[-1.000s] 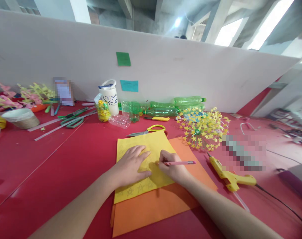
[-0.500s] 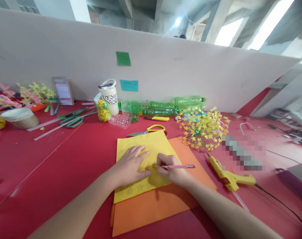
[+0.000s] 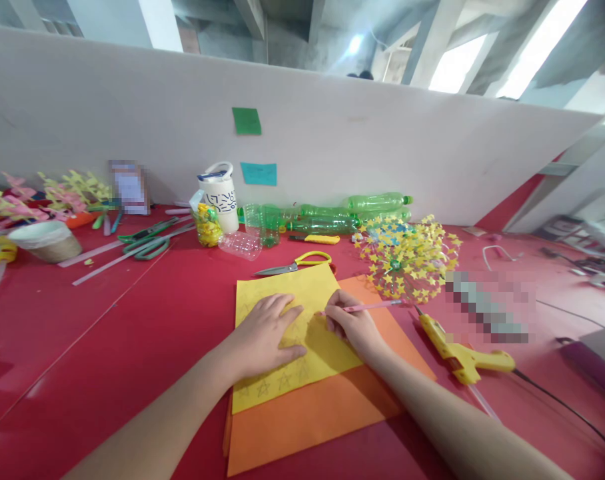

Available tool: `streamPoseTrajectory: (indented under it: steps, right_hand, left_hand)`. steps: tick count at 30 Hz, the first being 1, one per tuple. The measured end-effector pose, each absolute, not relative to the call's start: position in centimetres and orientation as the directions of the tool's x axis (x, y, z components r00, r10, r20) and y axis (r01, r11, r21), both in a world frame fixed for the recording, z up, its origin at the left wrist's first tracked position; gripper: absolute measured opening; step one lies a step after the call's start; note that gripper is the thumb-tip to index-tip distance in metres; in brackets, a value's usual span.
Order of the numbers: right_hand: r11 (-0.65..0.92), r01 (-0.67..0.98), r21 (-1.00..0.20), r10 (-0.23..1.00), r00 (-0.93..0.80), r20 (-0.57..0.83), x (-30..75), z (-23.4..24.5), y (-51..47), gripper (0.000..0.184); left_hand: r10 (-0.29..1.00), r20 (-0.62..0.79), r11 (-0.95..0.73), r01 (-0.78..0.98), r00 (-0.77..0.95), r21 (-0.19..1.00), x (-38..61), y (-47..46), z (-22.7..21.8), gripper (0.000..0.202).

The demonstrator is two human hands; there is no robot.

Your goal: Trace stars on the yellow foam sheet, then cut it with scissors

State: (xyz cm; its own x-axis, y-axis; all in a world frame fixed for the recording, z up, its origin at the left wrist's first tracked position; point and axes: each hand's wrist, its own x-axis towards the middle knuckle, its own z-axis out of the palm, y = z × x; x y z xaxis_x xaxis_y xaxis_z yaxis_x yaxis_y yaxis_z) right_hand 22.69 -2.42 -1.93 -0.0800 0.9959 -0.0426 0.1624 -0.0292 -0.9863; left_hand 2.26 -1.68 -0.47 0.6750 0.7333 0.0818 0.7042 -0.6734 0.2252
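Yellow paper sheet [image 3: 310, 287], centre of frame, looks part-filled: pencilled stars [image 3: 283, 381] done along its lower edge, right portion seemingly bare, nothing cut yet; right hand [image 3: 355, 325] grip clamped on pink pencil [image 3: 375, 306], left hand [image 3: 266, 331] spread flat on it, grip apart.

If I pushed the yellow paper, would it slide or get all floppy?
The yellow paper would probably bend easily, since it looks thin. It might slide, lying flat on the orange sheets, though the left hand resting on it should resist that.
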Motion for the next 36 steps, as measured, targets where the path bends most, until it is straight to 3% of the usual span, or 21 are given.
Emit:
streamPoseTrajectory:
  steps: [10,14,17,26,36]
  right_hand:
    - [0.099,0.242,-0.965,0.966,-0.257,0.035,23.0,-0.4,-2.8,0.007]
    - [0.024,0.171,-0.985,0.938,-0.344,-0.037,22.8,-0.3,-2.8,0.009]
    - [0.053,0.175,-0.983,0.926,-0.376,-0.017,22.5,-0.7,-2.7,0.007]
    - [0.140,0.267,-0.953,0.936,-0.349,0.040,22.2,-1.7,-2.7,0.006]
    - [0.109,0.254,-0.961,0.941,-0.339,0.017,22.2,-1.9,-2.7,0.007]
  left_hand:
    - [0.753,0.117,-0.657,0.736,0.647,0.161,1.3,-1.0,-0.6,0.057]
    - [0.749,0.121,-0.661,0.725,0.651,0.192,1.4,-1.0,-0.5,0.045]
    - [0.743,0.089,-0.663,0.713,0.663,0.227,1.6,-1.1,-0.5,0.047]
    - [0.726,0.078,-0.677,0.692,0.683,0.250,1.9,-1.1,-0.8,0.053]
    - [0.735,0.054,-0.659,0.692,0.676,0.295,1.9,-1.1,-0.8,0.060]
